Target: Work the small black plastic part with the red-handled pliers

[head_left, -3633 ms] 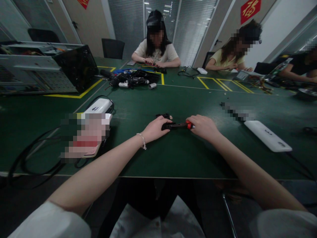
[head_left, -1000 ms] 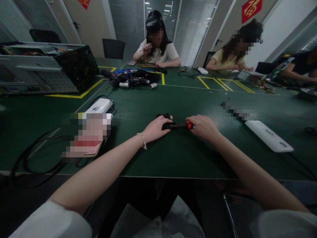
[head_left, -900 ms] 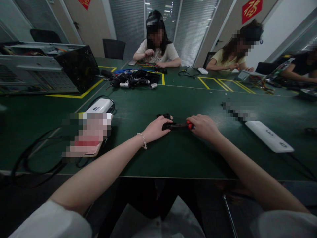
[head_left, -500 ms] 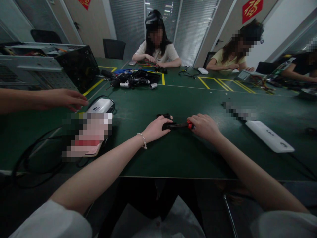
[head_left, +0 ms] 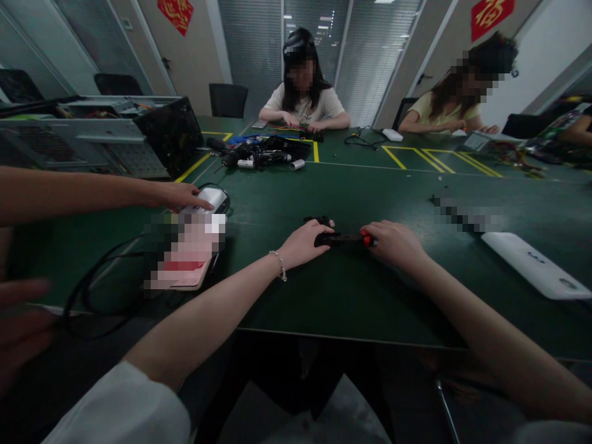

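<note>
My right hand (head_left: pixel 398 245) is closed around the red grips of a pair of pliers (head_left: pixel 354 238), whose dark jaws point left. Their tips meet a small black part (head_left: pixel 326 239) pinched between the thumb and fingers of my left hand (head_left: pixel 303 243). The exact kind of that part is too dark to make out. Just behind my left fingers, a dark bit with a pale end (head_left: pixel 329 222) lies on the green table (head_left: pixel 296 302). Both hands are low over the table, near its front edge.
At left, a co-worker's hand (head_left: pixel 182 196) touches a white device (head_left: pixel 213 198) beside a pink phone (head_left: pixel 187 271) and black cable. Another blurred hand (head_left: pixel 25 320) shows lower left. A white device (head_left: pixel 531 265) lies right. Computer cases (head_left: pixel 139 148) and tangled black parts (head_left: pixel 263 151) stand farther back.
The co-worker's hand has come down onto the white device at left, and a second blurred hand has appeared lower left. My view has shifted slightly; my hands keep the same hold.
</note>
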`<state>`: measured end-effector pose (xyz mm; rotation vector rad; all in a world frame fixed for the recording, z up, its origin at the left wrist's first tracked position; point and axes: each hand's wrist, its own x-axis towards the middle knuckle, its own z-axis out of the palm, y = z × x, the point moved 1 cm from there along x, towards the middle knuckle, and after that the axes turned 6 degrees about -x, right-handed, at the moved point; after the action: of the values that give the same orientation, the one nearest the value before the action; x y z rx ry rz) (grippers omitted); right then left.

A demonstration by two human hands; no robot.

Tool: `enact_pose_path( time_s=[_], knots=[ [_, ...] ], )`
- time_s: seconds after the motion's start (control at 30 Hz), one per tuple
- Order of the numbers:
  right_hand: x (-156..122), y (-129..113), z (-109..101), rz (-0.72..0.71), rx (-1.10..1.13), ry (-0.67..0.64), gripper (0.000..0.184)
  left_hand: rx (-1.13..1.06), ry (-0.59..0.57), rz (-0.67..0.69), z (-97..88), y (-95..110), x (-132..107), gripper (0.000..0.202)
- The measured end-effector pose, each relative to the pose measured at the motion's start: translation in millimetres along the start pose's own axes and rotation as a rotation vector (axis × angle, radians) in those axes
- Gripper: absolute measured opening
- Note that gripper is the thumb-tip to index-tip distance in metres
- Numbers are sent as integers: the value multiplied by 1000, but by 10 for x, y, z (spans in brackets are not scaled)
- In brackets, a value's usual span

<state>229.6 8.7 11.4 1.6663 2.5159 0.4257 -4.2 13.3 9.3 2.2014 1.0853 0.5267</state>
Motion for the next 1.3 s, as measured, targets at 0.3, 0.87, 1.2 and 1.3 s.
enact_pose_path(
  time_s=[0.3,0.87,1.2,1.3],
  knots=[
    [-29,21,2,-65,-78,128,28,-6,-2,17,37,-57,31,39],
    [7,122,186,-47,8,112,31,9,11,47,55,-83,34,40],
    [16,145,267,-22,44,136,31,17,-12,50,59,-96,49,39],
    [14,153,267,-51,34,155,31,23,-17,51,55,-92,47,39]
  ],
)
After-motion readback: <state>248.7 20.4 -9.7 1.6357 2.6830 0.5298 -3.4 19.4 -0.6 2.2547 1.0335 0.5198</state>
